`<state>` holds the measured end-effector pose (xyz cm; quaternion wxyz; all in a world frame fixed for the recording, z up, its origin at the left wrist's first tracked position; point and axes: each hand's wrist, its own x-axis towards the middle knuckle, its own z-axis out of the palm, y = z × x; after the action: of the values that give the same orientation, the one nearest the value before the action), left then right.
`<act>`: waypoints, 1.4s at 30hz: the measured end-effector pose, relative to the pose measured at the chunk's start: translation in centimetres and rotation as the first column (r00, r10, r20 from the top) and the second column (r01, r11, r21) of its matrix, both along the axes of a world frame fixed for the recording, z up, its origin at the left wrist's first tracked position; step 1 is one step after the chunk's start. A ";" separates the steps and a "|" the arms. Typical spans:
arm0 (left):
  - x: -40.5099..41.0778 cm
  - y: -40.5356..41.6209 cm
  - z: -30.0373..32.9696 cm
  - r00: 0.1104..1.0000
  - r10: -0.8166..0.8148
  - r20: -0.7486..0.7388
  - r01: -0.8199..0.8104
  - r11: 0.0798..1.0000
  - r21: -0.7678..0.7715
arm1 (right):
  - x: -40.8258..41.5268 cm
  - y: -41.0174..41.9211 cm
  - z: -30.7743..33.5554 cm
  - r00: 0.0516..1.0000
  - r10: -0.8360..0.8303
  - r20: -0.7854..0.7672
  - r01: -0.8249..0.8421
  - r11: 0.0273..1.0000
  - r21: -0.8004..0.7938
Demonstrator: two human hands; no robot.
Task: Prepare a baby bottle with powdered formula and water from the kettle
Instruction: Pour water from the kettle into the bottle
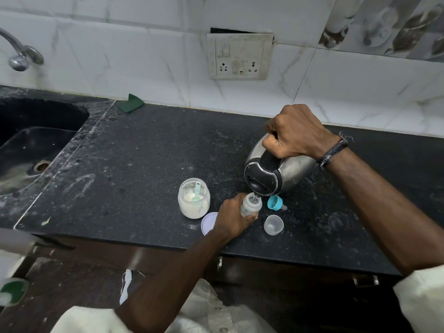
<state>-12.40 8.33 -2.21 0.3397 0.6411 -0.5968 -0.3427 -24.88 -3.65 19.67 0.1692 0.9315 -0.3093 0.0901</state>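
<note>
My right hand grips the black handle of a steel kettle, tilted with its spout down over a small open baby bottle. A thin stream of water runs into the bottle's mouth. My left hand holds the bottle upright on the black counter. Left of the bottle stands an open glass jar of white formula powder with a pale green scoop inside. The blue teat ring lies on its side right of the bottle, and the clear bottle cap lies in front of it.
A lilac jar lid lies flat, partly under my left wrist. A dark sink with a tap is at the left. A green scrub pad lies by the tiled wall, below a socket panel.
</note>
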 end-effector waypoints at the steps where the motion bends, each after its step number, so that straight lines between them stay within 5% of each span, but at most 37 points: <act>1: 0.0 0.0 0.0 1.000 0.000 0.003 0.000 1.000 0.001 | 0.0 0.0 0.0 1.000 0.001 0.003 -0.001 1.000 0.002; 17: 0.1 -0.3 -0.6 1.000 -0.016 -0.004 0.016 1.000 -0.015 | -1.0 -1.4 -0.6 0.998 0.007 0.056 -0.010 0.999 0.041; 28: 0.2 -0.5 -1.1 1.000 -0.002 -0.012 0.002 1.000 -0.022 | -2.8 -4.2 -2.0 0.947 -0.099 0.305 0.028 0.973 0.231; 36: 0.2 -0.6 -1.4 1.000 0.007 -0.018 -0.007 1.000 -0.012 | -3.6 -7.6 -3.4 0.695 -0.369 0.617 0.086 0.895 0.438; 42: 0.1 -0.6 -1.5 1.000 0.016 -0.019 -0.016 1.000 -0.008 | -1.2 -9.1 -5.5 0.344 -0.625 0.700 0.224 0.779 0.585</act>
<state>-12.30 7.73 -3.72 0.3508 0.6411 -0.5898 -0.3437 -26.10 -12.73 14.20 -0.1823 0.6465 -0.5981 0.4371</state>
